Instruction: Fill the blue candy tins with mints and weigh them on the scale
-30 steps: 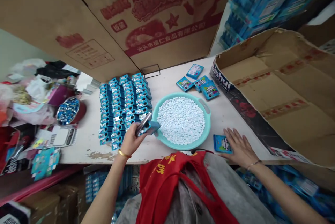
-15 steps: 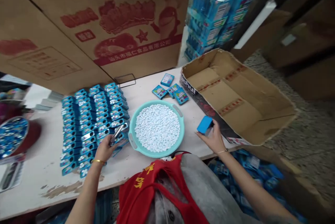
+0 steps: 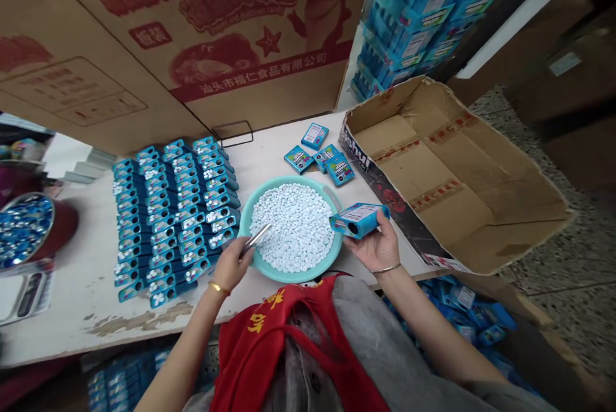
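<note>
Box (image 3: 359,219): blue, printed, crisp-edged and oblong, with a dark round hole in its near narrow side; raised, its left end by the right rim of the basin (image 3: 293,276)
Right hand (image 3: 378,246): half curled, fingers and thumb clasping the right end of the box
Left hand (image 3: 233,263): closed round a slim, shiny metal tool (image 3: 257,237), its tip over the pellets (image 3: 293,226); whether it touches them I cannot tell
Basin: round, smooth teal plastic, filled with tiny pale pellets
Upright boxes (image 3: 185,206): tight blue rows left of the basin, dark round holes in their tops
Flat boxes (image 3: 341,170): four, far of the basin, two overlapping
Open carton (image 3: 428,162): ragged-edged brown cardboard, at right
Worktop (image 3: 81,258): white, its surface worn to brown patches along the near left edge
</note>
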Tool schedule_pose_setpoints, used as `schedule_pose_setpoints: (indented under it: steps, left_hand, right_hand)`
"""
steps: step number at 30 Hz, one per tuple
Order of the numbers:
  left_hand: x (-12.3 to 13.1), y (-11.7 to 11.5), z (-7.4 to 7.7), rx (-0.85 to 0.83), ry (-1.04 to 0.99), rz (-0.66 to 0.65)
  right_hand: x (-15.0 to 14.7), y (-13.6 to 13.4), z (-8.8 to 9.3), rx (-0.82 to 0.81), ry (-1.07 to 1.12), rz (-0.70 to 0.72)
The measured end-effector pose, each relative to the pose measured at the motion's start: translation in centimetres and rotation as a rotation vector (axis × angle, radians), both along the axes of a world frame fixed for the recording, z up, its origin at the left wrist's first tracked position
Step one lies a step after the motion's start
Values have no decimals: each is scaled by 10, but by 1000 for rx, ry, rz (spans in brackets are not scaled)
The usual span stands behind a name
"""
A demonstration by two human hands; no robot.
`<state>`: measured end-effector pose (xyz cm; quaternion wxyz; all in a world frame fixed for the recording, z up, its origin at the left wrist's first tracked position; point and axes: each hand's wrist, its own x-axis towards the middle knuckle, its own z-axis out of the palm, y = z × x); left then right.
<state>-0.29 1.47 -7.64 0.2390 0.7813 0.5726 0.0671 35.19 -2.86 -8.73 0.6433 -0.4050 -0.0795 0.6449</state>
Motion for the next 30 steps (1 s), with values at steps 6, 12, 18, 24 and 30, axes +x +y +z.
schedule_pose_setpoints:
  steps: [6,12,18,24,30]
  left_hand:
    - [52,41,-27,15,198,-171]
    - [90,75,-60,45,317,-243]
    - [95,44,-74,-85,224,-394]
    - [104,9,-74,-212,95,-410]
    - [106,13,-64,-272,-18,-364]
  right_hand:
    - [4,-13,-2,29,-58,101]
    - [-12,-42,5,-44,-55,212]
    - [-19,-55,10,65,-259,602]
    - [-12,-35,10,290,-530,879]
    - [-6,-37,5,165,-619,696]
